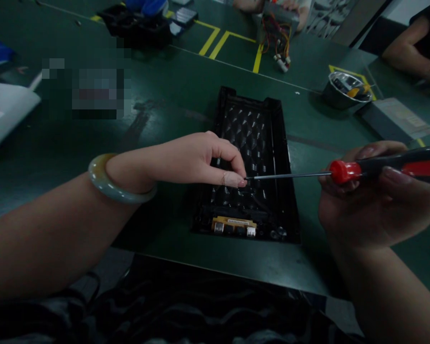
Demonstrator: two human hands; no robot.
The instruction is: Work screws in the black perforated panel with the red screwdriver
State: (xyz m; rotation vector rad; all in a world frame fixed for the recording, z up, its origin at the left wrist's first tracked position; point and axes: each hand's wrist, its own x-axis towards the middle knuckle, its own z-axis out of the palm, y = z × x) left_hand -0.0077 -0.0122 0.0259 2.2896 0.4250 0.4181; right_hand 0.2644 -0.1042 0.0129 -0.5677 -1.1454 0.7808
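My right hand (pixel 376 210) is wrapped round the red and black handle of a screwdriver (pixel 346 171), held level with its thin shaft pointing left. The tip meets the thumb and forefinger of my left hand (pixel 208 160), which are pinched together. Whatever sits between those fingertips is too small to make out. Under both lies a black plastic panel (pixel 283 191) with a patterned inside and raised edges. At the panel's near end is a yellow-brown circuit board (pixel 222 221) with several sockets. My left hand and the shaft hide part of the panel.
A metal bowl (pixel 329 98) of small parts stands at right, beside a grey box (pixel 394 119). Across the green table (pixel 186 95), a person's hands hold a metal box with wires (pixel 275 33). A black tray (pixel 114 24) is back left; white sheeting (pixel 7 112) lies far left.
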